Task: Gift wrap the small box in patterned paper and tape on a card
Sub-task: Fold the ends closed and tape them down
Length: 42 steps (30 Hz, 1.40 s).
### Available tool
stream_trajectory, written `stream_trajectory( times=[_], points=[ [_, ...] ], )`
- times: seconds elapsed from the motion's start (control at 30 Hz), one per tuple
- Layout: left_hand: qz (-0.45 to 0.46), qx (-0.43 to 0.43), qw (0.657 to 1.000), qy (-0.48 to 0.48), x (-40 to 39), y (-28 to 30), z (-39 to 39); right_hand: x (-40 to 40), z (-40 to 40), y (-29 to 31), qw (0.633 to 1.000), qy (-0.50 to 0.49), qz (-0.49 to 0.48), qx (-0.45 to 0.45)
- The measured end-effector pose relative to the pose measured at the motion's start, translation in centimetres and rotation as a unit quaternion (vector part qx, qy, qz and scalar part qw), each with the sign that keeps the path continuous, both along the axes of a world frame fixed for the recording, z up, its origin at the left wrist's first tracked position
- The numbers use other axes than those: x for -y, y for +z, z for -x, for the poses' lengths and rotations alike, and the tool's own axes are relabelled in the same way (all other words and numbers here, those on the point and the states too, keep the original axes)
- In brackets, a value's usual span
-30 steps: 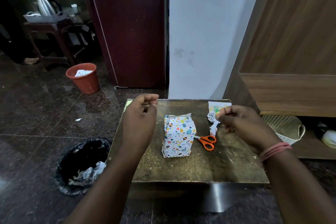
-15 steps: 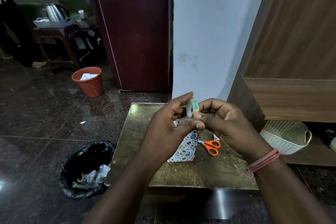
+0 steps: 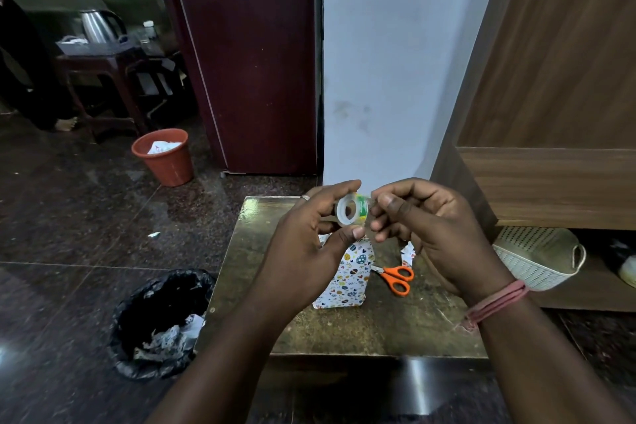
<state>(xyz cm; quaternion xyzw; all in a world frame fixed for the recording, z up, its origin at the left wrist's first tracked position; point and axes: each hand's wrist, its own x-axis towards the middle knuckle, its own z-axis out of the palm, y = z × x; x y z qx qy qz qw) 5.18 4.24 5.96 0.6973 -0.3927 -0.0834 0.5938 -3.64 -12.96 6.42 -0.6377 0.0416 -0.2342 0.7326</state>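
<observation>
We've got the tape roll up in front of us, above the table. Our L hand grasps it: index finger curled over the top of the roll, thumb pressing from below, roll's open core facing us. L palm is turned inward to the right, wrist bent up a bit, forearm rising from bottom centre. There's a ring on one L finger, just behind the roll.

Our R hand sits just beside the roll on its right, fingers curled in, thumb & index tips pinched at the roll's edge. Looks like they nip the tape end, but the strip itself is too thin & clear to make out. Back of the R hand faces right/down, wrist w/ pink bands, forearm coming in from bottom right. Both hands nearly touch, knuckle to knuckle, w/ the roll between.

Below the hands, the box stands upright on the table, already covered in the patterned paper, its top partly hidden by our L hand. Orange scissors lie flat just right of the box, blades pointing at it. Paper scraps show behind the scissors, mostly hidden by the R hand. The card can't be made out.

Further out: black bin bag w/ crumpled paper on the floor left of the table, orange bucket further back near the dark door, white basket on a low shelf to the right. Kettle on a side table, far left.
</observation>
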Motion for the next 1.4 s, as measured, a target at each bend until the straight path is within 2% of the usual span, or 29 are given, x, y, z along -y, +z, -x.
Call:
stream_trajectory(
  times=[0.23, 0.47, 0.57, 0.67, 0.77, 0.9, 1.0, 1.2, 1.4],
  points=[
    [0.006, 0.007, 1.000, -0.030, 0.0, -0.4, -0.2, -0.2, 0.0, -0.1, 1.000, -0.003, -0.003, -0.022],
    [0.004, 0.025, 1.000, -0.015, -0.1, -0.5, -0.1, -0.9, -0.5, -0.1, 0.999, -0.017, -0.033, -0.037],
    [0.021, -0.025, 0.999, 0.007, -0.1, -0.2, -0.1, -1.5, -0.7, 0.1, 0.995, 0.010, -0.093, -0.025],
    [0.044, -0.111, 0.992, -0.028, -0.1, 0.4, 0.0, -2.2, -0.7, 0.6, 0.989, 0.023, -0.143, -0.021],
    [0.049, -0.139, 0.987, -0.061, 0.0, 0.7, 0.0, -2.8, -0.6, 0.9, 0.986, 0.023, -0.162, -0.025],
    [0.077, -0.239, 0.965, -0.077, 0.1, 0.6, -0.2, -3.3, -0.7, 1.2, 0.981, 0.015, -0.190, -0.020],
    [0.086, -0.283, 0.952, -0.082, 0.0, 0.4, 0.0, -3.3, -1.1, 1.1, 0.981, -0.009, -0.192, -0.029],
    [0.104, -0.328, 0.935, -0.083, 0.3, 0.6, 0.2, -3.3, -1.3, 0.7, 0.983, -0.040, -0.172, -0.044],
    [0.119, -0.357, 0.918, -0.126, 0.0, 0.7, 0.2, -2.2, -1.3, 0.6, 0.975, -0.098, -0.198, -0.025]
  ],
)
